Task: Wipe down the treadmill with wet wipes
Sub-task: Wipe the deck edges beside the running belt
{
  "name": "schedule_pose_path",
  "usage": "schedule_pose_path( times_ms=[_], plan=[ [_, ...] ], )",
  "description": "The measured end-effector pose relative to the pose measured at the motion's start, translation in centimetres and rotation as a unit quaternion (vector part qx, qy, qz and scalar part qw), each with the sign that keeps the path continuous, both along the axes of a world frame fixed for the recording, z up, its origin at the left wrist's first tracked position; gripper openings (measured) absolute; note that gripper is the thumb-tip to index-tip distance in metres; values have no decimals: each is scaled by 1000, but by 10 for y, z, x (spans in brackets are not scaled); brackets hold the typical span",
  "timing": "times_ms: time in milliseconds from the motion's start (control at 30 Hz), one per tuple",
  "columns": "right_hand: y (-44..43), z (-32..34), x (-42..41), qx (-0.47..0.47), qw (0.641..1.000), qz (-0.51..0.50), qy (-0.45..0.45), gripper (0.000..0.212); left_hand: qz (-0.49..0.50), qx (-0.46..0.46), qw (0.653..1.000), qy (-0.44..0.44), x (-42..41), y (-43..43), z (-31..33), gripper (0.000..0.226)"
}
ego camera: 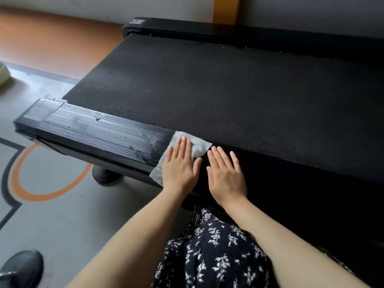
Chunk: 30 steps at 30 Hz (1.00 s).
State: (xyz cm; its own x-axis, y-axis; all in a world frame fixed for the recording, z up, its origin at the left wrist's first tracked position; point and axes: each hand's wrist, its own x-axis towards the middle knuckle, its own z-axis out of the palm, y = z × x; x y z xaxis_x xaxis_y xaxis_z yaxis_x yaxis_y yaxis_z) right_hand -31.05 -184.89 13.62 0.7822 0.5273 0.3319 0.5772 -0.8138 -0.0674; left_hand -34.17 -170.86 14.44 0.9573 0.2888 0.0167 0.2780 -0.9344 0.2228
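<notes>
The fingers of the left hand lie straight and close together, pressing flat on a white wet wipe; nothing is curled or pinched. The right hand lies just beside it, fingers equally straight and slightly spread, palm down on the bare black edge and holding nothing. The wipe is spread out across the near side rail of the treadmill, one corner reaching the belt and the other hanging over the rail's outer edge. It looks thin, limp and light, likely to bunch or fold if dragged by a corner, so a flat palm on its middle seems the sound way to move it. Damp as it is, it should slide readily on the smooth plastic and drag more on the textured belt. The ribbed rail to the left of the wipe shows wet streaks and beads, which suggests that stretch is done, while the belt looks dry with pale specks and a dusty patch. A rounded foot props the treadmill on a grey floor marked with an orange arc and dark lines. A flower-print garment shows between the forearms, a dark shoe at lower left, and a pale wall with a yellow strip beyond.
</notes>
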Motion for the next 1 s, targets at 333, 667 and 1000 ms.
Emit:
schedule_pose_path(
  times_ms=[333, 667, 1000],
  plan=[
    [0, -1, -5, -10, 1000, -18, 0, 54, -95, 11, 995, -6, 15, 37, -1, 79],
    [3, 0, -5, 4, 1000, -20, -9, 53, -69, 12, 997, 26, 27, 61, 3, 70],
    [-7, 4, -4, -12, 1000, -13, 22, 54, -99, -6, 995, 24, 5, -14, 6, 83]
  ],
)
